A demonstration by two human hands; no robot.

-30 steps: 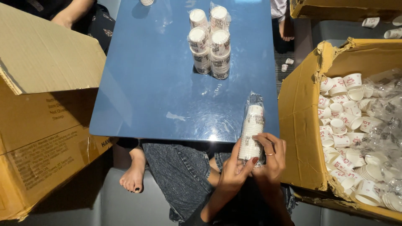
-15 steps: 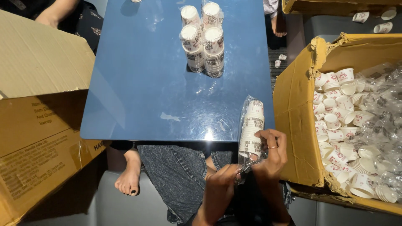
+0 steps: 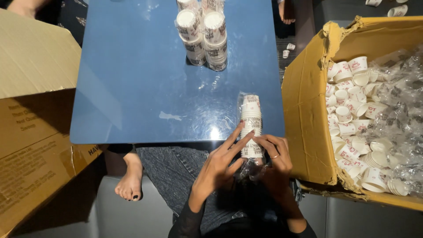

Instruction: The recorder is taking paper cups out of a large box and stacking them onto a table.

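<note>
Since before, both hands slid lower: left hand [image 3: 220,165] and right hand [image 3: 273,154] pinch the wrapped cup stack [image 3: 251,125], maybe tearing its plastic, lower middle.

A person seen from above, from their own head. The left hand [image 3: 219,169] is bare, with long fingers and dark polished fingernails [image 3: 240,125]. The right hand [image 3: 276,159] wears a thin ring [image 3: 274,156] on one finger. The left forearm ends in a black sheer sleeve [image 3: 187,220] with a slightly ruffled cuff at the wrist. Dark grey mottled trousers [image 3: 169,165] cover the lap. One bare foot [image 3: 131,183] shows below the trousers, its toenails painted dark.
</note>
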